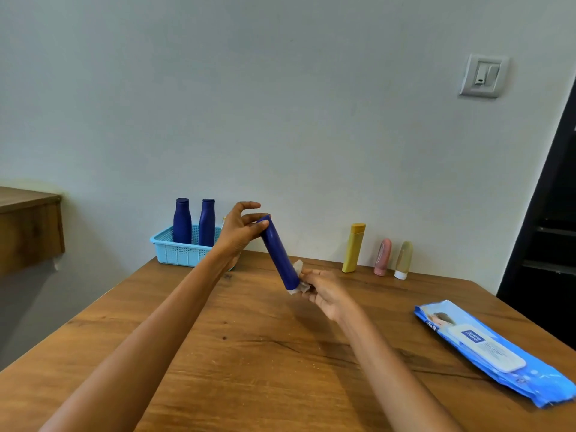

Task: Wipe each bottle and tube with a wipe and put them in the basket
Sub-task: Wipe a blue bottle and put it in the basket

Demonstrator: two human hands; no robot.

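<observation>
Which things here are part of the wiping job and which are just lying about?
Job: left hand, right hand, held blue bottle, wipe, basket with two blue bottles, yellow bottle, pink tube, beige tube, wipes pack.

Lying about: wall switch, wooden shelf.

Only one thing carries text that can be read: the blue pack of wipes (495,353) lying on the worktop (249,353) at the right. On its white flip lid there is a small dark blue label with the brand "mee mee" in white letters, seen at an angle. At the near left edge of the pack, white letters are partly visible but too cut off to read.
</observation>
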